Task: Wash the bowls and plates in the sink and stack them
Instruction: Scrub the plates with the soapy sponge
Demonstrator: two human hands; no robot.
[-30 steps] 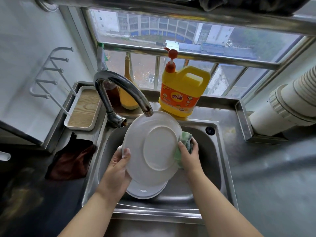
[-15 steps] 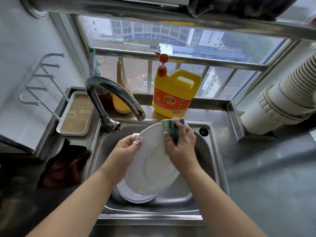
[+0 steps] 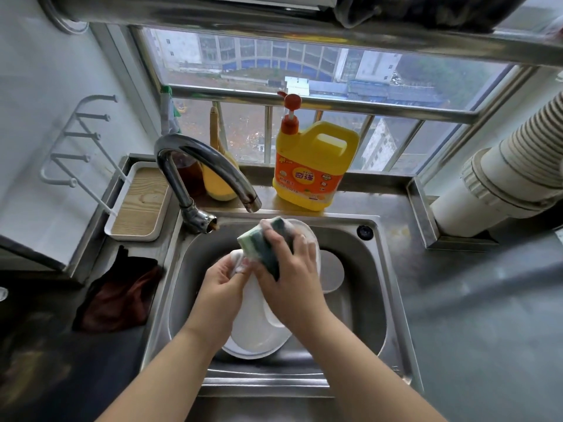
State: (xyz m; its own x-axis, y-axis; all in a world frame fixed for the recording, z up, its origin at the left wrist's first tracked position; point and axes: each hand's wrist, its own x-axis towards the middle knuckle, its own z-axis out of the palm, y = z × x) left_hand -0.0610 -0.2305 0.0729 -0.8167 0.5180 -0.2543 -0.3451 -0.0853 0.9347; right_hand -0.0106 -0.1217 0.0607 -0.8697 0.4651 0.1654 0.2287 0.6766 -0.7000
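Note:
I hold a white plate (image 3: 253, 318) tilted over the steel sink (image 3: 374, 303). My left hand (image 3: 222, 287) grips its left rim, where there is foam. My right hand (image 3: 292, 278) holds a green sponge (image 3: 263, 242) and presses it on the plate's upper face. Most of the plate is hidden behind my hands. Another white plate (image 3: 259, 348) lies in the basin under it, and a further white dish (image 3: 332, 271) shows at the right of the basin.
A curved tap (image 3: 207, 169) arches over the sink's back left. A yellow detergent jug (image 3: 313, 166) stands on the sill behind. A wood-lined white tray (image 3: 140, 205) and a dark red cloth (image 3: 118, 296) are on the left counter. A ribbed duct (image 3: 511, 181) is at right.
The plate has turned from flat-on to edge-tilted. My right hand with the sponge moved from the plate's right rim up and across to its upper left, close to my left hand.

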